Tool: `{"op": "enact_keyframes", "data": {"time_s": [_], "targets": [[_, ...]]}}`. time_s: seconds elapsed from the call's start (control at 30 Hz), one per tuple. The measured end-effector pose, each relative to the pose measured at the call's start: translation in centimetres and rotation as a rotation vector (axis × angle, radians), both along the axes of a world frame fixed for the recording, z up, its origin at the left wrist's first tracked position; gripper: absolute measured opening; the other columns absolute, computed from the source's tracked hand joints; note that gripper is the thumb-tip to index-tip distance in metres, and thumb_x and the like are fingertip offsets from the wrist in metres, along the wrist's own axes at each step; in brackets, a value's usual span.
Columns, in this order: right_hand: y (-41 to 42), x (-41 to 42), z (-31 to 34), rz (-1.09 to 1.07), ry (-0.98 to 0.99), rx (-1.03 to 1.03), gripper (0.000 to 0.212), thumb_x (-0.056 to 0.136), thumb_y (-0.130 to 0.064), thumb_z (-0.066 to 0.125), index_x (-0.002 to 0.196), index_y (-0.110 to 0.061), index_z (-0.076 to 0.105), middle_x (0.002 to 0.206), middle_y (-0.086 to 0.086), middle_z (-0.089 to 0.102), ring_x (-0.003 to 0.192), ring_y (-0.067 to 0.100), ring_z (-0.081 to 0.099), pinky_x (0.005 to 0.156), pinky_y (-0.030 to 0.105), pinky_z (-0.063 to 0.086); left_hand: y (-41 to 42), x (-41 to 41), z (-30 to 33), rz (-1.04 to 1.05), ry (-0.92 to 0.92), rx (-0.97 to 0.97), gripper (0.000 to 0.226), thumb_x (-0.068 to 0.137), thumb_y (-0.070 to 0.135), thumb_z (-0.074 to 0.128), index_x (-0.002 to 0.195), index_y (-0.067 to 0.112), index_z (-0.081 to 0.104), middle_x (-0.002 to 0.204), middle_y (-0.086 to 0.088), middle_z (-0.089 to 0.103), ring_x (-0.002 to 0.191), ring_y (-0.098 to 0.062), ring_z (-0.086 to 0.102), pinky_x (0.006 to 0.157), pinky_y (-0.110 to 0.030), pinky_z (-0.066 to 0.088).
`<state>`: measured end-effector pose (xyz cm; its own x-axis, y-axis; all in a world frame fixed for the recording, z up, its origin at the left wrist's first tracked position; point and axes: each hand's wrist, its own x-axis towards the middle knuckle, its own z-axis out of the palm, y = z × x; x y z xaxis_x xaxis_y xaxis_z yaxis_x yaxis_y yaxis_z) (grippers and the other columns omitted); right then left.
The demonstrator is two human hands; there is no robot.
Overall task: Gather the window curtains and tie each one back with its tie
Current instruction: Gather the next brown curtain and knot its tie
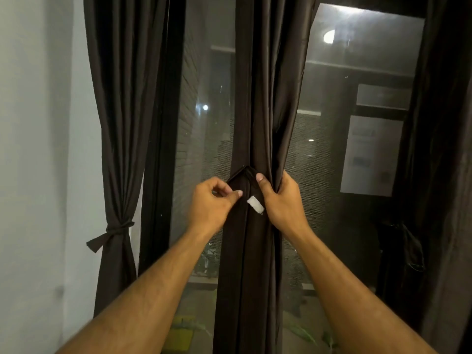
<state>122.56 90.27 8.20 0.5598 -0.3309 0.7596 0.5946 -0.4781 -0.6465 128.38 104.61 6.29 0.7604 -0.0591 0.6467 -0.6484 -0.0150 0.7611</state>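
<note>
A dark brown middle curtain [265, 103] hangs gathered in front of the window. A dark tie [245, 175] with a white label [255, 204] wraps across its front at hand height. My left hand [213, 200] pinches the tie's left part between thumb and fingers. My right hand [279, 198] grips the bunched curtain from the right, its thumb pressing on the tie. The left curtain [120, 123] hangs by the wall, held by a knotted tie [112, 232].
A third dark curtain [439, 149] hangs at the right edge. The window frame post [163, 149] stands between the left and middle curtains. Dark glass [344, 123] shows reflections and lights. A pale wall [38, 175] fills the left side.
</note>
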Motion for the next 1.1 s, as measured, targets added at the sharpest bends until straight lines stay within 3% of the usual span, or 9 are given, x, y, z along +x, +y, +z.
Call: {"op": "enact_keyframes", "data": {"time_s": [0.13,0.23,0.37,0.47,0.57,0.67,0.8,0.9,1.1], "targets": [[0.0,-0.3,-0.5,0.020,-0.005,0.028,0.012,0.105,-0.028,0.058,0.103,-0.022,0.068,0.095,0.000,0.076,0.088,0.008,0.073,0.079,0.026,0.060,-0.7,-0.1,-1.8,-0.149,0.054,0.086,0.030,0.080,0.033,0.086,0.106,0.031,0.069,0.090,0.018,0.070,0.092,-0.004,0.072,0.079,-0.020,0.057],[-0.2,-0.6,-0.7,-0.007,0.003,0.061,0.019,0.102,-0.037,0.060,0.104,-0.019,0.065,0.084,-0.003,0.072,0.076,0.005,0.070,0.071,0.028,0.057,-1.1,-0.1,-2.6,-0.182,0.030,0.016,0.014,0.094,0.014,0.072,0.097,0.026,0.076,0.089,0.009,0.078,0.090,-0.014,0.076,0.085,-0.036,0.063],[-0.8,-1.7,-3.1,-0.192,-0.110,0.031,0.065,0.097,-0.036,0.068,0.150,-0.034,0.030,0.129,-0.019,0.060,0.112,-0.005,0.063,0.088,0.012,0.053,-1.5,-0.5,-3.9,-0.114,0.015,-0.060,0.031,0.100,0.011,0.061,0.127,0.027,0.057,0.093,0.004,0.078,0.080,-0.017,0.076,0.072,-0.046,0.064],[-0.8,-2.1,-5.7,-0.365,-0.217,-0.213,0.089,0.101,-0.020,0.063,0.159,-0.046,0.000,0.164,0.000,0.027,0.124,0.010,0.058,0.085,0.017,0.054,-1.9,-1.7,-5.2,0.016,-0.027,-0.180,0.028,0.097,0.011,0.063,0.108,0.033,0.050,0.078,0.008,0.068,0.063,-0.007,0.066,0.051,-0.019,0.051],[-0.9,-1.9,-7.4,-0.488,-0.252,-0.427,0.059,0.104,-0.011,0.055,0.156,-0.029,0.035,0.167,0.004,0.022,0.099,0.011,0.062,0.063,0.022,0.061,-2.5,-1.9,-5.8,0.007,0.001,-0.173,0.023,0.099,0.007,0.056,0.086,0.024,0.065,0.054,0.007,0.057,0.043,-0.007,0.049,0.039,-0.016,0.035],[-0.3,-1.6,-7.6,-0.474,-0.093,-0.333,0.038,0.101,-0.042,0.056,0.129,-0.017,0.066,0.152,0.002,0.047,0.120,0.007,0.055,0.089,0.039,0.060,-2.6,-1.5,-5.5,-0.013,0.044,-0.152,0.037,0.096,0.004,0.058,0.066,0.025,0.061,0.045,0.012,0.051,0.036,-0.003,0.042,0.037,-0.016,0.030],[0.8,-0.7,-6.9,-0.506,0.003,-0.297,0.038,0.093,-0.051,0.068,0.109,-0.016,0.066,0.136,0.000,0.059,0.124,0.003,0.048,0.092,0.035,0.052,-3.0,-1.2,-5.5,-0.055,0.095,-0.179,0.048,0.093,0.006,0.065,0.051,0.021,0.046,0.040,0.013,0.045,0.036,-0.003,0.039,0.039,-0.019,0.030],[1.6,-0.3,-6.9,-0.446,-0.053,-0.265,0.027,0.098,-0.037,0.066,0.116,-0.020,0.057,0.138,-0.007,0.056,0.127,-0.007,0.045,0.092,0.036,0.053,-3.0,-1.3,-5.5,-0.127,0.119,-0.237,0.016,0.093,0.017,0.072,0.081,0.007,0.072,0.066,-0.002,0.073,0.061,-0.022,0.071,0.056,-0.029,0.054],[0.9,0.0,-7.3,-0.497,0.008,-0.481,0.025,0.107,-0.022,0.048,0.130,-0.025,0.057,0.165,0.002,0.032,0.095,0.019,0.069,0.071,0.040,0.059,-2.2,-1.5,-5.7,-0.219,0.059,-0.259,0.011,0.095,0.021,0.073,0.097,0.011,0.078,0.083,-0.007,0.079,0.083,-0.025,0.078,0.078,-0.043,0.062]]}}
